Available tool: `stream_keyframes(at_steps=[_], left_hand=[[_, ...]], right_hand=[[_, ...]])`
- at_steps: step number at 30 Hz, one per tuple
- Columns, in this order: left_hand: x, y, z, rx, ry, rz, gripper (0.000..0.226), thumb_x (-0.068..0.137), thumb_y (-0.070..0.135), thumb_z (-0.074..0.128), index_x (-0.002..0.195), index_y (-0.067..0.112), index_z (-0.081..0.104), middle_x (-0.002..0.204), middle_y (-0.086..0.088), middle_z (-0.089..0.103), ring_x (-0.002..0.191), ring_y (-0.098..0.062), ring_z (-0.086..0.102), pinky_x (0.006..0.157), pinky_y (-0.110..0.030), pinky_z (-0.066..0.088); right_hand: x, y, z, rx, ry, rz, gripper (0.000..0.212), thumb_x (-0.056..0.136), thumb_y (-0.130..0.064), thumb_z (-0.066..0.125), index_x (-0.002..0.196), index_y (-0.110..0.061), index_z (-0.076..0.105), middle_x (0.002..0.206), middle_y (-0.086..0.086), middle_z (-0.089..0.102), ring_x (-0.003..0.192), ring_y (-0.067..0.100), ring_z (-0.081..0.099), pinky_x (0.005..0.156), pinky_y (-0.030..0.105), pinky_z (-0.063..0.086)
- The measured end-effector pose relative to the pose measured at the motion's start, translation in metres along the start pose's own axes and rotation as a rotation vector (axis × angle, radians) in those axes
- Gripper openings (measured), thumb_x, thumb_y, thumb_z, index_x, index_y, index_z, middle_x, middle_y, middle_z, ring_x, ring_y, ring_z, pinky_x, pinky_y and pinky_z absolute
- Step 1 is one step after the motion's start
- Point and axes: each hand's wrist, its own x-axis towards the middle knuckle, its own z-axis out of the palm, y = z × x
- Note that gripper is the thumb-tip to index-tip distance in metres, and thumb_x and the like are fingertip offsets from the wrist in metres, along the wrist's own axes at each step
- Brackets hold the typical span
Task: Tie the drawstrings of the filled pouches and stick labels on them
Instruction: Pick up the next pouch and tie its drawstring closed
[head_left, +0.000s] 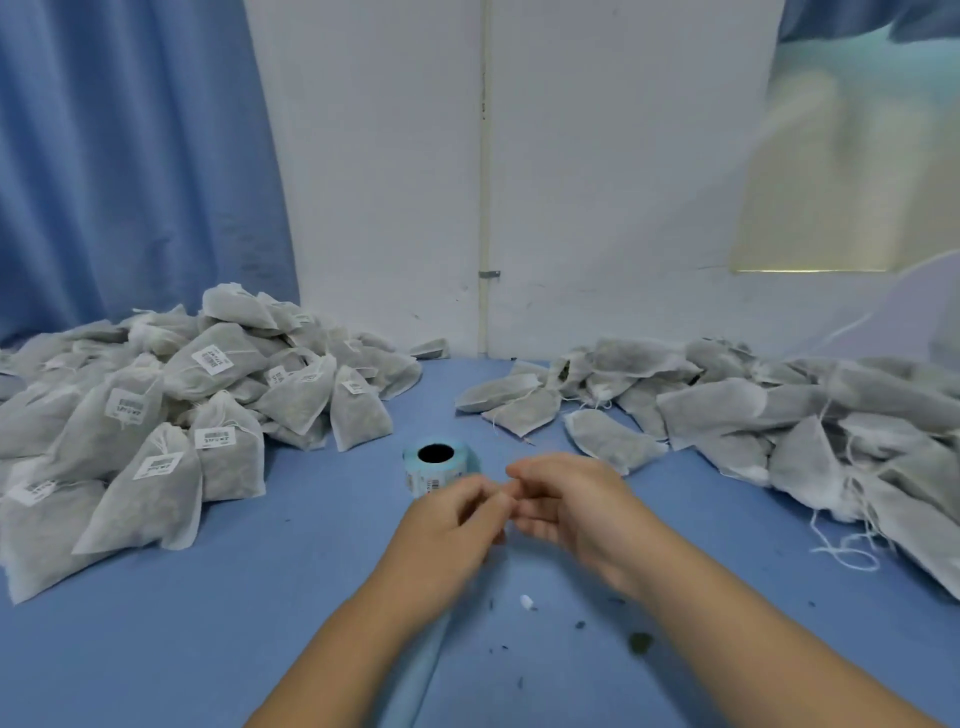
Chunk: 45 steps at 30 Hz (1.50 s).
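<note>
Your left hand (457, 519): fingers curled, hold unclear.
Your right hand (566, 504): fingertips meeting it, hold blurred too.
Label roll (439, 465): twelve o'clock, just beyond your left hand.

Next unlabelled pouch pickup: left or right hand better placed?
Right, likely. The right hand lies close to the unlabelled pouches heaped on that side; the nearest pouch is just beyond its fingers. The left hand sits by the label roll and would have to cross over.

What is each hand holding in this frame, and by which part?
Cannot be told. Left hand and right hand meet fingertips over the backing strip trailing from the light blue label roll, but blur hides any pinch.
</note>
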Motion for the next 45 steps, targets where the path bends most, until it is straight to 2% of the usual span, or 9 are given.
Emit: stream_keyframes(at_steps=[4, 9, 13, 22, 32, 34, 38, 41, 45], left_hand=[[-0.014, 0.004, 0.020, 0.591, -0.123, 0.317, 0.018, 0.097, 0.038, 0.046, 0.092, 0.033, 0.062, 0.086, 0.012, 0.061, 0.080, -0.003, 0.055, 0.074, -0.027, 0.046], [-0.017, 0.015, 0.050, 0.994, -0.352, 0.723, 0.027, 0.089, 0.033, 0.041, 0.078, 0.022, 0.063, 0.072, 0.005, 0.058, 0.063, -0.016, 0.057, 0.054, -0.025, 0.046], [0.006, 0.028, 0.074, 1.135, -0.458, 0.637, 0.033, 0.098, 0.033, 0.033, 0.099, 0.016, 0.060, 0.096, -0.004, 0.059, 0.086, -0.026, 0.058, 0.072, -0.032, 0.042], [0.056, 0.017, 0.140, 0.538, -0.047, 0.008, 0.018, 0.095, 0.023, 0.048, 0.097, 0.023, 0.065, 0.099, 0.009, 0.064, 0.093, -0.013, 0.058, 0.080, -0.029, 0.047], [0.064, -0.005, 0.137, 0.036, 0.178, -0.176, 0.027, 0.090, 0.010, 0.051, 0.079, 0.028, 0.067, 0.077, 0.013, 0.066, 0.068, 0.005, 0.056, 0.057, -0.004, 0.037], [0.066, -0.007, 0.137, -0.010, 0.197, -0.194, 0.027, 0.090, 0.011, 0.051, 0.078, 0.028, 0.067, 0.073, 0.014, 0.065, 0.062, 0.008, 0.055, 0.055, -0.005, 0.037], [0.066, -0.012, 0.140, -0.025, 0.185, -0.204, 0.027, 0.089, 0.014, 0.050, 0.076, 0.031, 0.066, 0.069, 0.021, 0.064, 0.063, 0.008, 0.055, 0.055, -0.007, 0.038], [0.067, -0.012, 0.141, 0.009, 0.164, -0.203, 0.027, 0.089, 0.016, 0.049, 0.075, 0.033, 0.063, 0.073, 0.026, 0.063, 0.070, 0.008, 0.056, 0.055, -0.009, 0.038], [0.067, -0.013, 0.142, 0.038, 0.160, -0.201, 0.026, 0.088, 0.018, 0.048, 0.074, 0.035, 0.061, 0.077, 0.032, 0.061, 0.074, 0.010, 0.055, 0.057, -0.014, 0.036]], right_hand=[[-0.039, 0.007, -0.055, 0.017, 0.096, 0.033, 0.012, 0.090, -0.009, 0.060, 0.097, -0.001, 0.066, 0.077, 0.012, 0.071, 0.067, 0.024, 0.070, 0.059, 0.028, 0.054], [-0.070, 0.005, -0.114, 0.120, 0.250, 0.002, 0.014, 0.089, -0.007, 0.059, 0.097, 0.003, 0.065, 0.075, 0.016, 0.068, 0.061, 0.024, 0.067, 0.057, 0.028, 0.053], [-0.068, 0.000, -0.135, 0.197, 0.347, -0.012, 0.011, 0.089, -0.007, 0.057, 0.094, 0.000, 0.064, 0.067, 0.010, 0.067, 0.054, 0.020, 0.064, 0.052, 0.025, 0.050], [-0.059, 0.009, -0.135, 0.056, 0.332, -0.026, 0.011, 0.090, -0.005, 0.056, 0.093, 0.001, 0.064, 0.066, 0.011, 0.067, 0.053, 0.021, 0.062, 0.051, 0.026, 0.046], [0.002, -0.006, -0.137, -0.407, 0.381, 0.161, 0.008, 0.086, -0.010, 0.054, 0.091, -0.006, 0.059, 0.072, 0.009, 0.064, 0.049, 0.022, 0.061, 0.048, 0.029, 0.051], [0.034, -0.013, -0.142, -0.701, 0.472, 0.028, 0.011, 0.084, -0.013, 0.054, 0.092, -0.010, 0.061, 0.083, 0.008, 0.065, 0.069, 0.025, 0.067, 0.070, 0.041, 0.058], [0.084, -0.024, -0.133, -1.236, 0.431, -0.107, 0.058, 0.087, -0.039, 0.059, 0.139, -0.018, 0.042, 0.138, 0.007, 0.044, 0.118, 0.028, 0.054, 0.095, 0.039, 0.046], [0.104, -0.016, -0.123, -1.511, 0.388, -0.038, 0.064, 0.090, -0.052, 0.053, 0.141, -0.018, 0.034, 0.140, 0.006, 0.035, 0.122, 0.028, 0.049, 0.091, 0.040, 0.044], [0.106, 0.003, -0.121, -1.605, 0.451, 0.009, 0.045, 0.094, -0.037, 0.052, 0.129, -0.013, 0.039, 0.131, 0.009, 0.042, 0.112, 0.028, 0.054, 0.074, 0.034, 0.039]])
